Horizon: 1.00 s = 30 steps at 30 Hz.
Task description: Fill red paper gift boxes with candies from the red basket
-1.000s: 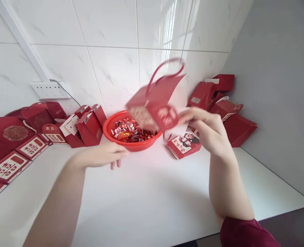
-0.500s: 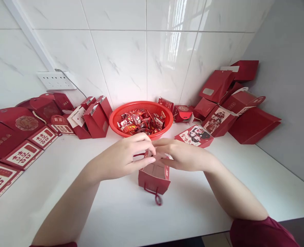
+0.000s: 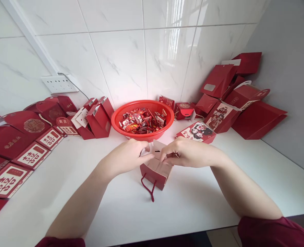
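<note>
A small red gift box with a red cord handle stands on the white counter right in front of me. Its top flaps are spread, showing a pale inside. My left hand pinches the left flap between thumb and fingers. My right hand pinches the right flap the same way. Just behind the box sits a red plastic basket filled with wrapped candies.
Flat and folded red boxes lie along the left side. Assembled red boxes stand left of the basket. More red boxes and bags are piled at the back right against the grey wall. A power strip hangs on the tiled wall.
A second ago my right hand held the box up in the air. It now stands on the counter and both hands have spread its top flaps.
</note>
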Each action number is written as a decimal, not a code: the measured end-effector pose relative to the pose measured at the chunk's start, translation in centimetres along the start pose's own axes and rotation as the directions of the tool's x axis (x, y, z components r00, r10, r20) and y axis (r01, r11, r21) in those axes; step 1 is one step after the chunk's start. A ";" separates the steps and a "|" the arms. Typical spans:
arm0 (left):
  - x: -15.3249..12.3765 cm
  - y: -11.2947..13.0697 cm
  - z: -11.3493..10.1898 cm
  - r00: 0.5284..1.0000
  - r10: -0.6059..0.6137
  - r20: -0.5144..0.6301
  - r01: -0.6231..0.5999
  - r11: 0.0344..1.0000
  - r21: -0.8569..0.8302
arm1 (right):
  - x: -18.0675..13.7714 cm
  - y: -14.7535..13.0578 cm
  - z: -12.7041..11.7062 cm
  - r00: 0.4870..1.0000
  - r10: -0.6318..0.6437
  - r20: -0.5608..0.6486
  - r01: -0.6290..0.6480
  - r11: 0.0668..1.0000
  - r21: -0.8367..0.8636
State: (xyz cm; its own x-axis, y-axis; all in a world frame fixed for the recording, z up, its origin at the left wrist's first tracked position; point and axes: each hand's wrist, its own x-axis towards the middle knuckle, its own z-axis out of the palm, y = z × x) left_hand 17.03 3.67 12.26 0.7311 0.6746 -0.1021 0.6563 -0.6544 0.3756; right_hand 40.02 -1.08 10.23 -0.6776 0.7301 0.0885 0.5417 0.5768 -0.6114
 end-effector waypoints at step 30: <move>3.2 -0.8 4.0 0.912 -0.299 0.282 0.213 0.930 0.299 | 3.0 1.3 4.0 0.894 0.446 -0.029 -0.366 0.693 -0.621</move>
State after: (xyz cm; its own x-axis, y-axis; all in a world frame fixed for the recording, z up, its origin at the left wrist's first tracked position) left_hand 19.56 4.98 7.92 0.5225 0.7146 -0.4650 0.8220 -0.5671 0.0521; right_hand 36.72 0.39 6.59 -0.3497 0.9211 -0.1711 0.9324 0.3601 0.0326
